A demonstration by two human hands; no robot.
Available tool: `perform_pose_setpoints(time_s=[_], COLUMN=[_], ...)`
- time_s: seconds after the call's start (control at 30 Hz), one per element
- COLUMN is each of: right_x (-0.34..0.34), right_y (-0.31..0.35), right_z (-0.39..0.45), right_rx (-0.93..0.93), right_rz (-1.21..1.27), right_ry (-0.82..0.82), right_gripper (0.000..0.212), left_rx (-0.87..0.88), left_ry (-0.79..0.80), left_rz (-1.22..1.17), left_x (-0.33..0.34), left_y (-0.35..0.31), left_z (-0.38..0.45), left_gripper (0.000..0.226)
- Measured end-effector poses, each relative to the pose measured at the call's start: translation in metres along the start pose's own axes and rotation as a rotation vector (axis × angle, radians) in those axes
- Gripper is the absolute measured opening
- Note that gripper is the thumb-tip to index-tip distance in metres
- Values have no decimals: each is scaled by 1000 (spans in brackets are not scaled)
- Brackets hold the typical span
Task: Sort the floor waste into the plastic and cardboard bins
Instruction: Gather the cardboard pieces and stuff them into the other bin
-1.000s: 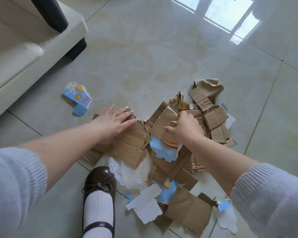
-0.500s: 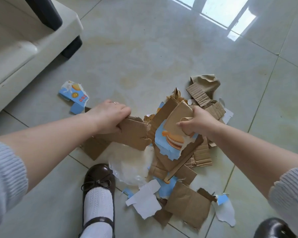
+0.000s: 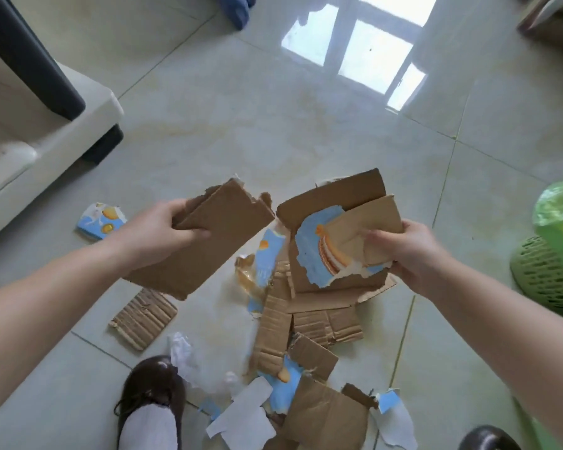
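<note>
Change: both hands now hold cardboard raised off the floor; half a second ago the same pieces sat low in the heap, and a second ago the left hand lay flat on it.
Left hand (image 3: 158, 233): fingers curled under and thumb over a stack of plain brown sheets (image 3: 208, 241); the stack juts forward and to the right past the fingertips, clear of the floor.
Right hand (image 3: 410, 251): fingers pinch a folded brown piece against a larger printed sheet (image 3: 332, 241), blue with a cake picture; the sheet spreads to the left of the fingers and hangs below them.
Gap: the two bundles nearly meet between the hands; whether they touch cannot be told.
Heap (image 3: 306, 319): thinner than before, below and nearer the person than the fingers; corrugated strips, blue-printed scraps and white paper lie on the floor.
Plastic film (image 3: 189, 362): clear, crumpled, beside the shoe (image 3: 153, 384), well below the left fingers.
Stray pieces: a ribbed square (image 3: 143, 316) under the left forearm; a blue carton scrap (image 3: 100, 220) just left of the left wrist.
Bin (image 3: 550, 271): green mesh basket with a green bag, to the right of the right hand; which material it takes cannot be told.
Meaning for task: the first cardboard load appears gathered; the likely next step is carrying it to the cardboard bin, with plastic left to collect.
</note>
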State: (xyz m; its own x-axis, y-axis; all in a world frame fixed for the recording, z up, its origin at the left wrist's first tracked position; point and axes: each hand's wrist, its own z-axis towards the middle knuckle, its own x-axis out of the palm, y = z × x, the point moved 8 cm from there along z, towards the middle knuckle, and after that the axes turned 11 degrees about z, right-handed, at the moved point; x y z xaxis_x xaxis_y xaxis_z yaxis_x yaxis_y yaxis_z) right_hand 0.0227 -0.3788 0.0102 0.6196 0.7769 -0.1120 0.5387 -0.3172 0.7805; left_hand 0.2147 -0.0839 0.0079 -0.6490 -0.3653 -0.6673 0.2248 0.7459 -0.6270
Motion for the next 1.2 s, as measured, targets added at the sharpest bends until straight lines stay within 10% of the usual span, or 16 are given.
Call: perform_pose_setpoints(time_s=[0.47, 0.87, 1.2], right_x=[-242, -427, -426], right_y=[83, 70, 81], right_z=[-79, -137, -79], right_rx=[-389, -624, -537], right_rz=[893, 683, 486], right_ry=[-431, -1021, -821], right_gripper=[11, 17, 25], left_rx=[380, 535, 704], left_ry=[9, 88, 66], left_rz=[-617, -649, -459], left_x=[50, 222, 307], left_y=[-378, -601, -640], left_z=[24, 4, 26], left_gripper=[18, 14, 34])
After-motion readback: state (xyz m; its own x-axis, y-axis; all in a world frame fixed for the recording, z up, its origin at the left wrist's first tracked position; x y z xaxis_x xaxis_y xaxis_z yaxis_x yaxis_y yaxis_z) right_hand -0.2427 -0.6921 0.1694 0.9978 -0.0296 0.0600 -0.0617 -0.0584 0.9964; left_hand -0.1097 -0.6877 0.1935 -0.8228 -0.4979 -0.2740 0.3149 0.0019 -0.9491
